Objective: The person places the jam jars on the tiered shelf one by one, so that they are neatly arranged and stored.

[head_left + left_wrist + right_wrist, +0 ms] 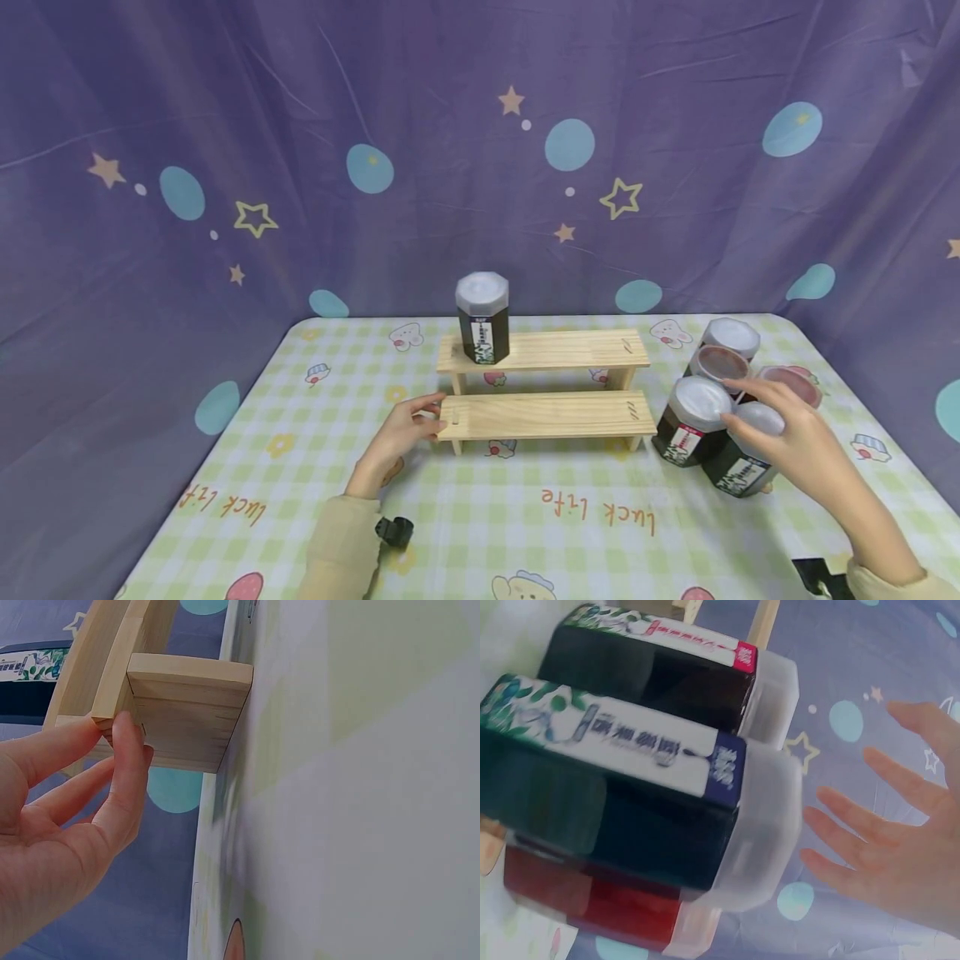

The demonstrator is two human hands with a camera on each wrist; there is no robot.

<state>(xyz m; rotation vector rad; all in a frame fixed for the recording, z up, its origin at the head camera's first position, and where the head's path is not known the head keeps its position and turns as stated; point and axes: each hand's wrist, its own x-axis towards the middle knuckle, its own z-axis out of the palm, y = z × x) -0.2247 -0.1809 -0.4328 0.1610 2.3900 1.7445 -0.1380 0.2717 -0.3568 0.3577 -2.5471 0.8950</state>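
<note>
A two-step wooden stand (551,417) stands on the table. My left hand (401,433) pinches the left end of its lower board between thumb and fingers, as the left wrist view also shows. On the upper step, towards the left, a dark jar (472,333) with a white lid stands upright. Over the group of jars at the right is my right hand (795,433), its fingers spread and holding nothing. Nearest to it are a red-labelled jar (678,442) and a blue-labelled jar (652,802). In the right wrist view the fingers are apart from the lids.
Behind these stand another white-lidded jar (731,333) and jars with reddish lids (791,383), partly hidden by my right hand. A checked cloth (480,517) with printed drawings covers the table. Beyond its far edge hangs a purple curtain (450,233).
</note>
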